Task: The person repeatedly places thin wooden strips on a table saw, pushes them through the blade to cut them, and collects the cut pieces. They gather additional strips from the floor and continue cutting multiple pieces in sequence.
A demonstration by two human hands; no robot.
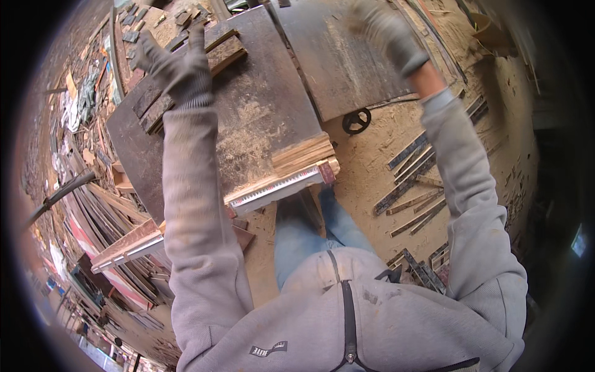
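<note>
My left hand [180, 71], in a dark grey work glove, reaches forward over the left part of a worn metal saw table [260, 68]. Its fingers are spread, and nothing shows between them. Beside and partly behind it lie dark-edged wooden strips [226, 56] on the table. Over the right metal panel [341, 56] is my right hand [390, 40], also gloved and smeared by motion, so its fingers cannot be read. Sawdust [251, 130] covers the middle of the left panel. Pale wooden strips [304, 155] lie along the near edge, above a white ruler [279, 189].
A black handwheel [356, 121] sits below the right panel. Dark-edged wood strips [415, 180] are scattered on the sandy floor to the right. Long boards [102, 217] and scrap pile up at the left, with a wooden arm [127, 248] jutting out there.
</note>
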